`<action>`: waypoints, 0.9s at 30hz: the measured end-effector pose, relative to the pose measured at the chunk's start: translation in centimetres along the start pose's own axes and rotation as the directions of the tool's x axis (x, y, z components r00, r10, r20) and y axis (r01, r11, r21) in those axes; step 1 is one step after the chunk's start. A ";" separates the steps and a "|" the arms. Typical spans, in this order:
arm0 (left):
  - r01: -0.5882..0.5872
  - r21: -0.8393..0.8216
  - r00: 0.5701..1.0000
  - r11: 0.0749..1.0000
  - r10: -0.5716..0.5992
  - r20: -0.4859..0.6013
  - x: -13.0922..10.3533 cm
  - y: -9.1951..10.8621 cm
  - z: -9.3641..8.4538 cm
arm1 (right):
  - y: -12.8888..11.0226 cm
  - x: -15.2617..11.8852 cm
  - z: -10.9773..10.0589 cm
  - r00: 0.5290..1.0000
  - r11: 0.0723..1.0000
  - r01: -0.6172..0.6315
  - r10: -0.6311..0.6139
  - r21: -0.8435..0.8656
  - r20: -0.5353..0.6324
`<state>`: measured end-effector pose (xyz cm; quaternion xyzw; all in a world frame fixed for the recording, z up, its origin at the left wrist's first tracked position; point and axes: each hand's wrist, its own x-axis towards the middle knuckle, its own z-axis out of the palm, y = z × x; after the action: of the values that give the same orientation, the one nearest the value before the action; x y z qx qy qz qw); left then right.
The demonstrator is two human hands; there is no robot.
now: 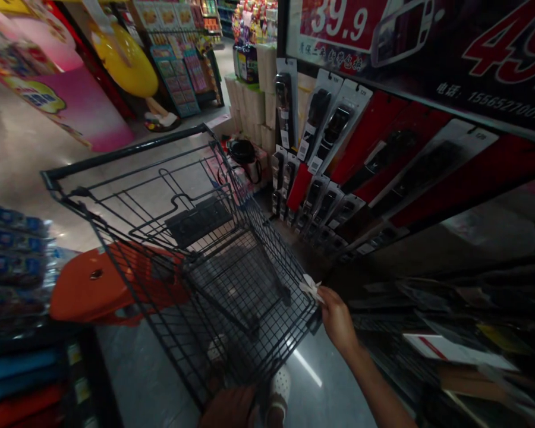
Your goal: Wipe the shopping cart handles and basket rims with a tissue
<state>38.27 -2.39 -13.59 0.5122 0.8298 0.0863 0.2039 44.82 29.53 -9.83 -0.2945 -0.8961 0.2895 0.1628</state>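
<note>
A dark wire shopping cart (267, 249) stands before me, its handle bar (129, 148) at the far end and its front end close to my body. My right hand (336, 315) reaches in from the lower right, its fingers closed on a crumpled white tissue or cloth (311, 288). The white piece lies at the top rim of the cart's near right corner. My left hand does not show. A reddish-brown blurred shape, perhaps clothing, fills the bottom edge. Below the cart's mesh, a white perforated clog (280, 383) is visible on my foot.
Packaged watch-like items (332, 134) hang on a red display at the right, under a dark price sign (339, 30). An orange plastic object (93, 282) is left of the cart, near blue packs (13, 261). A pink display stand (75, 107) is farther back.
</note>
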 end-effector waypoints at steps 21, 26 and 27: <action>-0.201 0.127 0.926 0.971 0.230 -0.299 0.5 -0.4 -2.4 | -9.1 -14.8 6.7 0.968 0.950 0.249 -0.248 0.187 -0.030; -0.227 0.121 0.924 0.966 0.253 -0.285 0.6 -1.0 -2.2 | -11.2 -16.2 8.0 0.974 0.954 0.223 -0.228 0.202 0.002; -0.226 0.119 0.927 0.967 0.251 -0.279 0.6 -1.1 -2.2 | -11.3 -16.3 8.0 0.976 0.958 0.213 -0.219 0.193 0.007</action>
<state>36.21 -2.17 -12.16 0.5991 0.7853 0.1496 0.0452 48.77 8.56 -11.11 -0.1738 -0.8931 0.3589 0.2084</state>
